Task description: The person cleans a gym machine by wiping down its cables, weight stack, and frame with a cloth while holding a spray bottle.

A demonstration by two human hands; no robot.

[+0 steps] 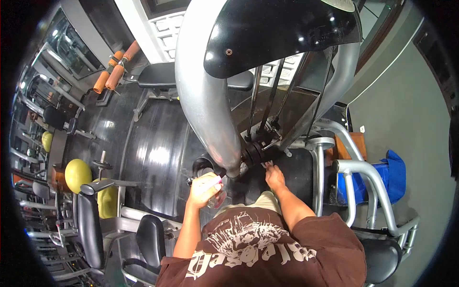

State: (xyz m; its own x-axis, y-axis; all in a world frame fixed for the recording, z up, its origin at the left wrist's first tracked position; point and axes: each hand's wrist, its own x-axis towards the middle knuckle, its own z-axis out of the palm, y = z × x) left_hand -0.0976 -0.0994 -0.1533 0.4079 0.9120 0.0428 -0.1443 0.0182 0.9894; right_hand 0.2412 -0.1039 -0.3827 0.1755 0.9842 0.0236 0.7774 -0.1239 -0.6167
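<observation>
My left hand (204,190) is closed around a small pinkish object (218,181), too small to identify, beside the lower end of the thick silver machine frame (210,105). A clear, reddish-tinted item (217,199) shows just below that hand. To the right, my right hand (274,176) is near the black base of the machine, its fingers drawn together around something I cannot make out. Dark weight-stack parts (253,153) sit between and above both hands. A black cover panel (282,33) spans the top of the frame.
Padded black seats (90,229) and silver bars stand at the left, with yellow balls (78,175) behind. Curved silver rails (377,191) and a blue item (396,177) are on the right. A black bench (158,74) with orange rollers (114,76) stands ahead.
</observation>
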